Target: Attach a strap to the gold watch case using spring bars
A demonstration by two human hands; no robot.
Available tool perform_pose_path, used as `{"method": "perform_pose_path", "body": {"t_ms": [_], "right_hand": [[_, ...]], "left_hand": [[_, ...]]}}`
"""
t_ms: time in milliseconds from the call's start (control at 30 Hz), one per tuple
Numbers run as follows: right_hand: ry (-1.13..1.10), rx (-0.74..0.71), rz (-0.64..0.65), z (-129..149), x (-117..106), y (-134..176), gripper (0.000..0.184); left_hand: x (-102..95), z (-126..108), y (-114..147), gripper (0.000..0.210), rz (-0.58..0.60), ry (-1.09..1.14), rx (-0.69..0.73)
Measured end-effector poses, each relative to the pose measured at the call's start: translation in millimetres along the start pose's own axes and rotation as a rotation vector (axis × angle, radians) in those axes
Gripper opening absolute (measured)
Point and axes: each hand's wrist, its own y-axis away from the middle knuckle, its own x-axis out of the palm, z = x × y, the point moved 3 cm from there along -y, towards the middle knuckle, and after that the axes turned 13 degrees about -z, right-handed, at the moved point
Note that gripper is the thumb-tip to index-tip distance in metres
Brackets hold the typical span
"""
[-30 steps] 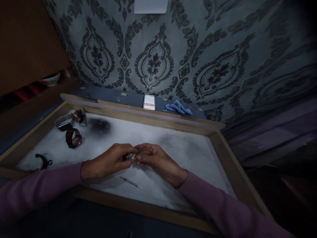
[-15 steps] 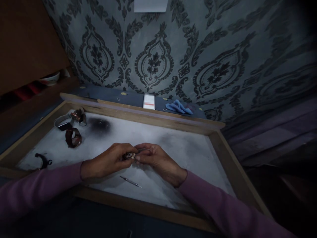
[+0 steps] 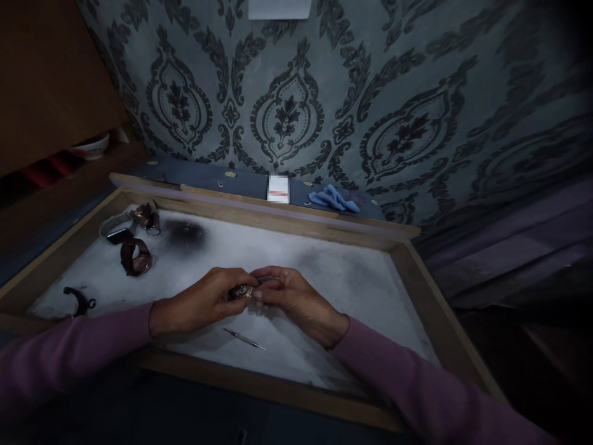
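Over the middle of a white-bottomed wooden tray (image 3: 278, 395), both hands meet at a small gold-toned wristwatch (image 3: 243, 290). Its round face shows between the fingers of my left hand (image 3: 208, 300), which is closed around the case. My right hand (image 3: 296, 300) pinches at the watch's right side; a thin strip, perhaps its strap, shows between thumb and fingers, though the fingertips hide most of it. Below the hands a slim metal tool with pointed ends (image 3: 244, 339) lies on the tray's white bottom.
At the tray's left lie a brown-strapped watch (image 3: 136, 256), a watch with a pale band (image 3: 118, 230), another brown-toned watch (image 3: 146, 217) and a black curved piece (image 3: 79, 301). Behind the tray's rear rim are a blue cloth (image 3: 333, 198) and a blurred white card-like object (image 3: 278, 188).
Both hands stay at the watch in nearly the same pose. The whole view has shifted very slightly; nothing on the tray has moved.
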Motion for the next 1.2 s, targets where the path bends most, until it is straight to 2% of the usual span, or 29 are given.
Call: {"method": "perform_pose_path", "body": {"t_ms": [267,700,1200], "right_hand": [[-0.037,0.031,-0.110,1.4,2.6,7.0,0.050],[-0.069,0.025,-0.125,-0.3,5.5,8.9,0.041],[-0.079,0.034,-0.182,-1.4,8.2,13.0,0.040]], "left_hand": [[0.1,-1.2,-0.2,0.016,0.029,-0.002,0.019],[-3.1,-3.0,1.2,0.016,0.048,-0.042,0.091],[0.2,-2.5,5.3,0.017,0.055,-0.086,0.191]]}}
